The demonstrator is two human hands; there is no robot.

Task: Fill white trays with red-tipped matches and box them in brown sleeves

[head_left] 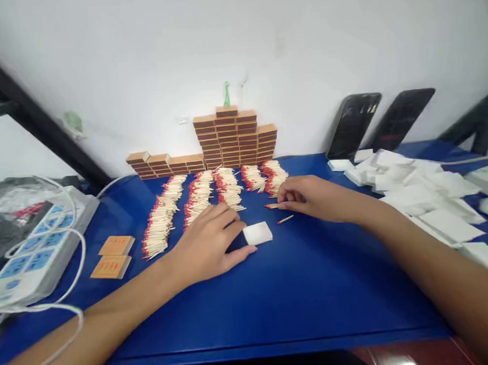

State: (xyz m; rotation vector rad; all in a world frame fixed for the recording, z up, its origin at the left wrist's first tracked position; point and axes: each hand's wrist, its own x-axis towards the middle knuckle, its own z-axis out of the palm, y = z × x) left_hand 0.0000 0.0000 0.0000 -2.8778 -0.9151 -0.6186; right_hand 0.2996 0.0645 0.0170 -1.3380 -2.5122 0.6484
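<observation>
My left hand (210,242) rests on the blue table, thumb and forefinger around the left end of a small white matchbox tray (258,233). What lies inside the tray I cannot make out. My right hand (305,197) is closed in a pinch on matches (272,206), their red heads pointing left; how many is unclear. Just below it a single match (285,219) lies loose. Beyond both hands several rows of red-headed matches are heaped, among them a long left row (163,217) and a short right row (275,176).
Stacked matchboxes (237,136) stand along the wall. Two orange matchbox sleeves (112,256) lie at left, near a power strip (37,255) with white cables. A pile of white trays (418,185) covers the right side. Two dark phones (354,123) lean on the wall.
</observation>
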